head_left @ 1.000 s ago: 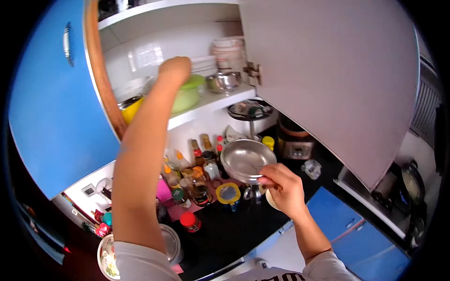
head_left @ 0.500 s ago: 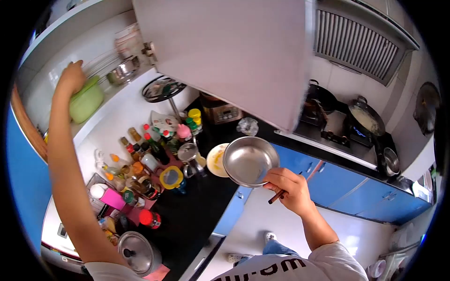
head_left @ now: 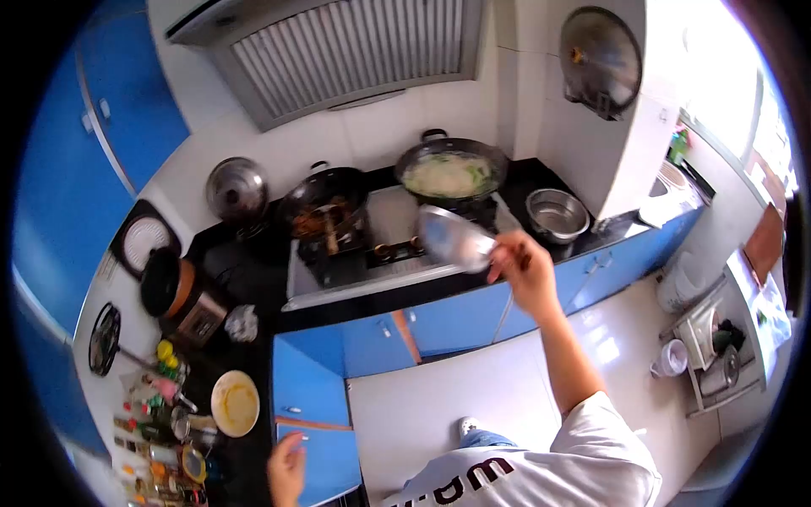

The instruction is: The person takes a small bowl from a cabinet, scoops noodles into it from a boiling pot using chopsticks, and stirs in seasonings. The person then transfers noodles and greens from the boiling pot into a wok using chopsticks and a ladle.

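Note:
My right hand (head_left: 524,266) grips a shiny steel bowl (head_left: 456,239) by its rim, over the front of the stove. The bowl is tilted and smeared by motion, so its inside does not show clearly. Behind it, a wok (head_left: 452,173) holds pale food with some green. To the left, a second wok (head_left: 325,211) contains brown food and a wooden-handled utensil (head_left: 329,232). Low in the view, my left hand (head_left: 287,469) is beside the counter edge, fingers loosely bent and apart, with nothing visible in it.
A steel pot (head_left: 557,215) stands right of the stove. On the left counter are a plate with yellow residue (head_left: 235,404), a cooker (head_left: 186,300), crumpled foil (head_left: 242,323) and several bottles (head_left: 156,431). Pot lids (head_left: 601,59) hang on the wall. A range hood (head_left: 355,51) is above.
The view has turned right toward the stove. My right hand has carried the bowl there and tilted it. My left hand has come down from the green container on the shelf.

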The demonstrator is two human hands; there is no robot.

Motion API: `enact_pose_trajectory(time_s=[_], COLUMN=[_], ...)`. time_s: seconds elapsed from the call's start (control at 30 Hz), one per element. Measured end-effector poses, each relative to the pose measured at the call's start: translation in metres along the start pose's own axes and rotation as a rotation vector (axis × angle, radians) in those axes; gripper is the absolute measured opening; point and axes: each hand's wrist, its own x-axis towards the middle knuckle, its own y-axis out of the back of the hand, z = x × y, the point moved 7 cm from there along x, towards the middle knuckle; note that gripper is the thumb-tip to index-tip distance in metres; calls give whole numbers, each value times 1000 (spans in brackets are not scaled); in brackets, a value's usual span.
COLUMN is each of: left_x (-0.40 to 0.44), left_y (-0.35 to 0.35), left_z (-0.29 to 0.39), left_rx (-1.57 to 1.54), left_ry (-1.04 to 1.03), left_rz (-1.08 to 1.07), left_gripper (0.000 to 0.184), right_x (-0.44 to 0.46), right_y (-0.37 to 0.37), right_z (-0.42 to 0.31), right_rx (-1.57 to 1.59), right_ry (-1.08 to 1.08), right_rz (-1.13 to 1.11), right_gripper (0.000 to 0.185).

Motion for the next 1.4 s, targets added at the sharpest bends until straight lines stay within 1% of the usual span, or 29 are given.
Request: enact_pose_trajectory(time_s=[0.03,0.07,0.1,0.13,0.17,0.23,0.27,0.33,0.43,0.5,0.57,0.6,0.63,0.67,0.7,0.77,0.8,0.83,0.87,0.9,0.97,1.0,1.03,1.1,1.17,1.23,1.3,1.37,1.4], left_x=[10,21,30,38,47,63,70,85,111,128,147,157,168,179,190,214,227,239,253,266,292,303,309,326,335,336,337,335,335], left_y=[-33,-61,-91,-114,-128,-156,-163,-174,-187,-195,-206,-210,-218,-225,-229,-241,-245,-249,-253,-255,-257,-257,-259,-262,-268,-275,-277,-276,-271], left_z=[-8,0,11,22,30,58,70,81,91,94,96,98,103,110,120,151,164,178,189,196,205,206,204,183,166,152,144,136,130], left_rx=[-76,-79,-202,-327,-329,-242,-228,-221,-205,-196,-283,-286,-385,-487,-494,-704,-706,-777,-848,-849,-1166,-1217,-1222,-1228,-1231,-1181,-1201,-1222,-1201], left_ry=[112,109,99,94,95,-82,-88,-104,-132,-134,-151,-146,-119,-94,-90,-91,-86,-73,-64,-61,25,79,84,170,177,280,311,333,322], left_rz=[-84,-104,-162,-217,-228,-364,-394,-412,-434,-446,-469,-467,-491,-509,-496,-529,-523,-547,-571,-567,-537,-515,-511,-362,-369,-384,-323,-248,-181], left_gripper=[25,25,25,24,24,23,23,23,23,23,24,24,24,25,25,23,23,24,25,25,27,26,26,23,18,14,14,13,14], right_x=[13,26,37,47,56,69,70,70,71,72,82,93,105,119,129,145,149,150,147,144,128,121,120,119,120,122,129,168,194], right_y=[31,66,100,130,160,220,240,266,288,294,298,293,276,253,226,160,120,83,45,12,-30,-45,-58,-72,-78,-82,-81,-66,-48], right_z=[18,43,68,84,101,166,188,217,237,245,245,235,213,192,174,148,122,113,94,81,88,89,87,90,101,108,124,122,130], right_rx=[9,-58,-123,-138,-148,40,156,306,355,361,167,-5,-194,-291,-386,-345,-578,-733,-718,-811,-854,-898,-846,-858,-839,-739,-731,-567,-563], right_ry=[-44,-79,-113,-147,-179,-281,-353,-474,-525,-536,-466,-419,-367,-304,-245,-138,-24,170,318,412,655,722,718,763,799,806,770,787,696], right_rz=[102,198,291,385,479,580,678,837,927,919,850,728,678,595,510,282,128,-55,-216,-380,-537,-592,-668,-744,-757,-804,-894,-654,-576], right_gripper=[12,18,24,26,27,27,26,24,22,21,22,23,23,22,22,8,13,34,31,27,15,14,18,22,24,25,26,23,20])
